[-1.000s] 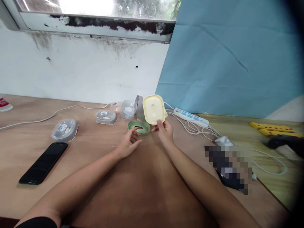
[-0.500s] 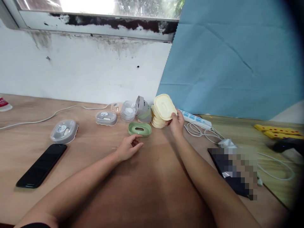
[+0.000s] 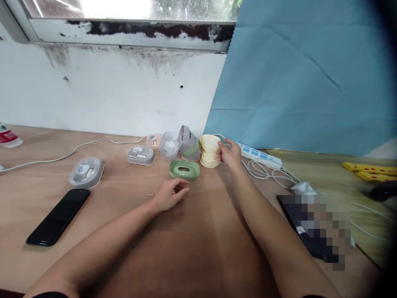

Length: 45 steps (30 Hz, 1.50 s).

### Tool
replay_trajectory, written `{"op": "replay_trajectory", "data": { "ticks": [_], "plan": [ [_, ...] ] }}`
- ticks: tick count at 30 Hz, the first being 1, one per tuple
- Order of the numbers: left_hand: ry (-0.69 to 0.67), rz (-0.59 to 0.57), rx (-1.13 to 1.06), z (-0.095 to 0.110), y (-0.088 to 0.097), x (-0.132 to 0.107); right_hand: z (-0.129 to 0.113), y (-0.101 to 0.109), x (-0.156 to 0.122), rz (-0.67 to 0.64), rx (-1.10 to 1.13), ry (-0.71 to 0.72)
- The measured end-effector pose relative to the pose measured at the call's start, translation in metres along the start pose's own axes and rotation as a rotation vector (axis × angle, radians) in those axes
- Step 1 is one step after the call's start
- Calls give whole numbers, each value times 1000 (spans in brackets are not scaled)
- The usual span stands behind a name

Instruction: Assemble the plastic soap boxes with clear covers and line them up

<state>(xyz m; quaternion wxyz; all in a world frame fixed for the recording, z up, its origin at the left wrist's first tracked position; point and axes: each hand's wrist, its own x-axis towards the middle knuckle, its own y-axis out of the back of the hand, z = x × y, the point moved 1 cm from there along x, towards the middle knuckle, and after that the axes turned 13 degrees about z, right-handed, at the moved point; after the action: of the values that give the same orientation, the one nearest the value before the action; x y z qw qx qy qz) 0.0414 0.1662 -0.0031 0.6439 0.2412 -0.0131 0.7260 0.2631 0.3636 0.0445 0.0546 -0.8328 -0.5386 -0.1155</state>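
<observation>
My right hand (image 3: pixel 228 153) reaches to the back of the wooden table (image 3: pixel 192 236) and grips the top of a leaning stack of cream plastic lids (image 3: pixel 208 151). My left hand (image 3: pixel 170 193) rests on the table with its fingers loosely curled, holding nothing, just in front of a green oval soap-dish part (image 3: pixel 184 169). Behind the green part lean grey and green pieces (image 3: pixel 188 146) and a clear round cup (image 3: pixel 169 144).
A black phone (image 3: pixel 58 216) lies at the left, with two clear-lidded grey boxes (image 3: pixel 86 171) (image 3: pixel 140 154) behind it. A white power strip (image 3: pixel 259 155) and loose white cables (image 3: pixel 266 169) run along the right. A blurred dark object (image 3: pixel 313 223) and yellow pieces (image 3: pixel 369 170) sit further right.
My right hand carried the cream lid from in front of me to the right and back, setting it onto the cream stack. My left hand drew back from the green part.
</observation>
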Motion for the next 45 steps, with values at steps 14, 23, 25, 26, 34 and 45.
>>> {"op": "replay_trajectory", "data": {
  "ticks": [14,23,25,26,34,45],
  "plan": [
    [-7,-5,24,-1,0,0,10,14,-11,194,-460,745],
    [-8,2,53,3,1,0,31,-17,10,-31,-546,659],
    [-6,-11,56,3,1,1,35,-18,8,-1,-509,625],
    [-7,-18,54,3,1,1,36,-17,6,3,-504,613],
    [-27,-13,24,-1,0,0,30,-13,1,-50,-511,663],
    [-45,-13,25,-3,0,0,31,12,-6,-149,-410,805]
  ]
}}
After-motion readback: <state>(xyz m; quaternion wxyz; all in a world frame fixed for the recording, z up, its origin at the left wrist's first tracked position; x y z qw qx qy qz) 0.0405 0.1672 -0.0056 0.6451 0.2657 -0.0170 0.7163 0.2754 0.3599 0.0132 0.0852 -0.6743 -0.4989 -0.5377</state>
